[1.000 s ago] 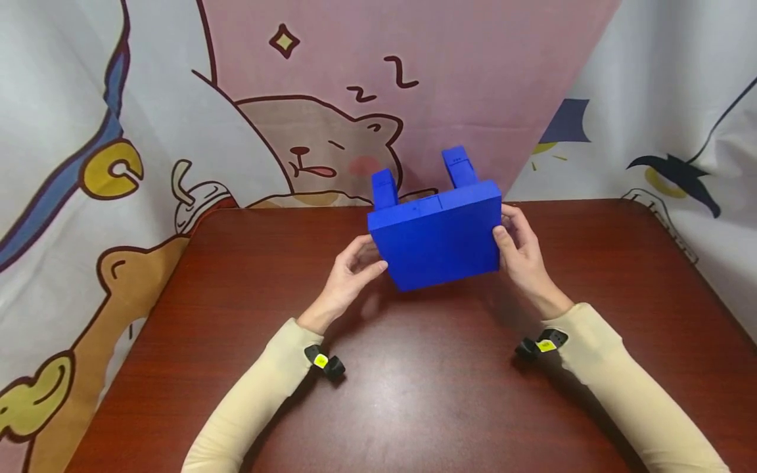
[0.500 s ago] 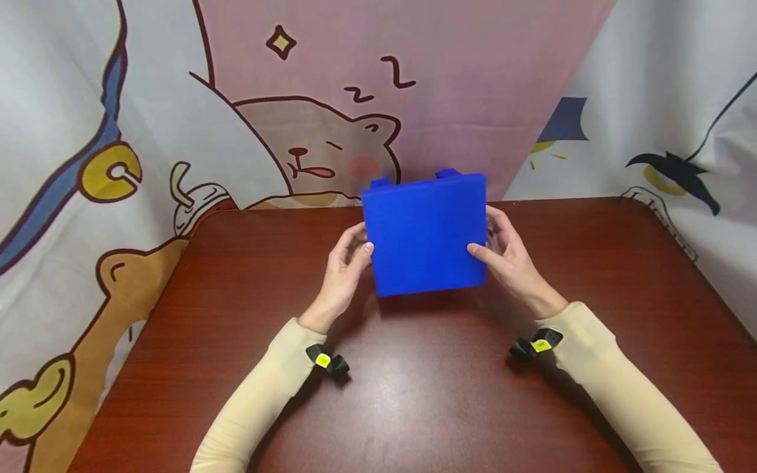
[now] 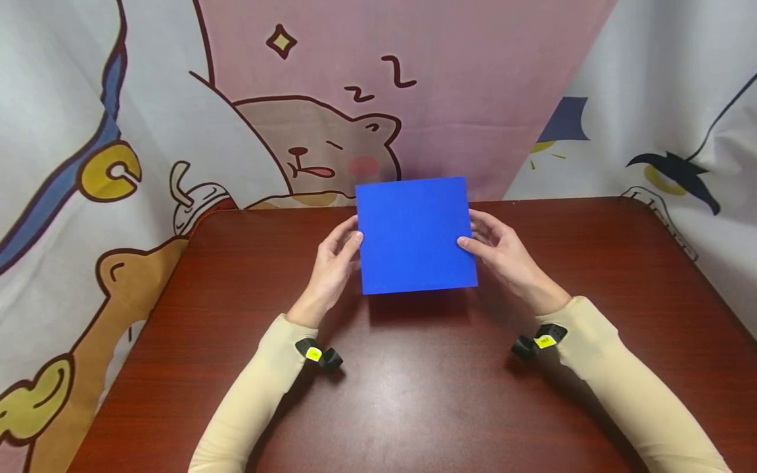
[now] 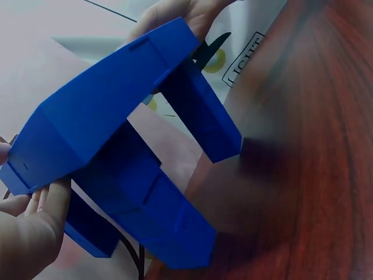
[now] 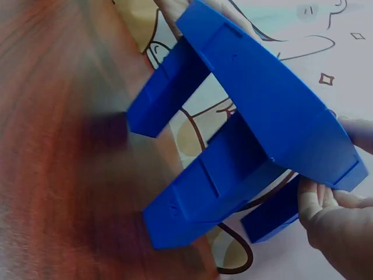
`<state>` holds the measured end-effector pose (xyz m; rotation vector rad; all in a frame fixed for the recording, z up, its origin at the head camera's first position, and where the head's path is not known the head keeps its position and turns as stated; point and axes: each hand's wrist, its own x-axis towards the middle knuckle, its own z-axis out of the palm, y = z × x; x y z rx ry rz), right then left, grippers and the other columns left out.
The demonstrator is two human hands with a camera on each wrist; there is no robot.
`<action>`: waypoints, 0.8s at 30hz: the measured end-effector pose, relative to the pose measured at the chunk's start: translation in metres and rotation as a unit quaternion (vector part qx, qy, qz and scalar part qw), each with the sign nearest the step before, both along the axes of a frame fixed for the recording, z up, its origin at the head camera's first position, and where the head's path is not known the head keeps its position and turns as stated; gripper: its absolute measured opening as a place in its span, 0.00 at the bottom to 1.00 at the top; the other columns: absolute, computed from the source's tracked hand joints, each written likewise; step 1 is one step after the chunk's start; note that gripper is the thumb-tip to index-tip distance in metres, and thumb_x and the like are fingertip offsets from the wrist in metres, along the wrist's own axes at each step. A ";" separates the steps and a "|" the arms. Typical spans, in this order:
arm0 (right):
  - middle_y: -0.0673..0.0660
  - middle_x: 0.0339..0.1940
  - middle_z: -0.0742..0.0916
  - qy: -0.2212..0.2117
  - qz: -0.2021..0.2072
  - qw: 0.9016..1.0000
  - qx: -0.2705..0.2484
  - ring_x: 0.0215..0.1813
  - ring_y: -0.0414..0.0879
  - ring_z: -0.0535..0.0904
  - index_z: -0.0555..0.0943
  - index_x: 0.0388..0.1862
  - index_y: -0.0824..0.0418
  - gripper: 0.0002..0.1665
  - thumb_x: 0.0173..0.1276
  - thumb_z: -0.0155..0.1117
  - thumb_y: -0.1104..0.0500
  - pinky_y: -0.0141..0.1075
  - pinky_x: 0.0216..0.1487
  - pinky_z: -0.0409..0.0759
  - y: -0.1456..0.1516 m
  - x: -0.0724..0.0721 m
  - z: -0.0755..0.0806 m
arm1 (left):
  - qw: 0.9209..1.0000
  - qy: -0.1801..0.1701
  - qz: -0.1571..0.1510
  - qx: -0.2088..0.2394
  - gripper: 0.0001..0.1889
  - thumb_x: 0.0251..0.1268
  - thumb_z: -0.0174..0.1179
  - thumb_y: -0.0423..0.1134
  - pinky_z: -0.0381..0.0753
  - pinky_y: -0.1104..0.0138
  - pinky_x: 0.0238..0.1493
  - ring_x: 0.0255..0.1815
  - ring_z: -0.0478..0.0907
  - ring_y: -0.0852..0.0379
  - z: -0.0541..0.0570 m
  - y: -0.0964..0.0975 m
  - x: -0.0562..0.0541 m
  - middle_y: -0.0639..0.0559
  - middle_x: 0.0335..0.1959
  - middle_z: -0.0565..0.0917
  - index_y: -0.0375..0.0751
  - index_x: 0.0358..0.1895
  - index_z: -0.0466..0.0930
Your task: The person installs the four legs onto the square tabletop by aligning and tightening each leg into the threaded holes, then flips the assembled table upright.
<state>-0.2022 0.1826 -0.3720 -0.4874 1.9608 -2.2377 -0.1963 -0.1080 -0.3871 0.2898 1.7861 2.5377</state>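
Observation:
A small blue stool-like piece [image 3: 416, 236] is held off the table, its flat square face tilted toward me in the head view. In the left wrist view its underside shows several thick block-like legs [image 4: 175, 224] pointing down toward the tabletop. My left hand [image 3: 330, 272] grips the left edge, thumb on the front and fingers behind. At the right edge my right hand [image 3: 511, 259] pinches the piece likewise, its thumb laid on the square face. The right wrist view shows the side rim [image 5: 256, 81] and the legs from the other side.
A dark red-brown wooden table [image 3: 402, 394] lies below. Behind it hangs a cartoon-printed curtain [image 3: 473, 79] close to the far edge. A black device [image 3: 319, 355] sits on the left wrist, another black device [image 3: 538, 341] on the right.
The blue piece has turned so its top rim and legs, seen one second ago, now hide behind the square face. It and both hands have shifted slightly left.

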 end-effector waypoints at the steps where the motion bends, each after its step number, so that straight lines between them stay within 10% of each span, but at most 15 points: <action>1: 0.57 0.53 0.79 -0.006 -0.003 1.000 0.003 0.53 0.47 0.78 0.60 0.71 0.71 0.33 0.69 0.59 0.69 0.34 0.49 0.79 0.000 -0.002 0.000 | 1.000 -0.005 -0.001 0.002 0.24 0.72 0.51 0.30 0.81 0.65 0.38 0.39 0.79 0.59 0.001 0.000 -0.001 0.48 0.43 0.76 0.31 0.69 0.63; 12: 0.59 0.53 0.75 -0.069 0.017 0.996 -0.053 0.50 0.46 0.78 0.55 0.71 0.76 0.34 0.72 0.56 0.67 0.34 0.49 0.79 0.004 -0.019 -0.014 | 0.999 -0.049 0.001 -0.024 0.26 0.71 0.52 0.30 0.77 0.61 0.51 0.50 0.76 0.54 0.000 0.002 -0.015 0.36 0.61 0.72 0.31 0.70 0.63; 24: 0.56 0.55 0.79 -0.082 0.045 0.993 -0.076 0.51 0.46 0.80 0.53 0.72 0.75 0.35 0.74 0.54 0.63 0.37 0.50 0.79 0.011 -0.029 -0.024 | 0.998 -0.049 -0.022 -0.041 0.24 0.73 0.49 0.33 0.76 0.56 0.52 0.51 0.76 0.53 -0.005 -0.002 -0.024 0.40 0.57 0.73 0.33 0.70 0.63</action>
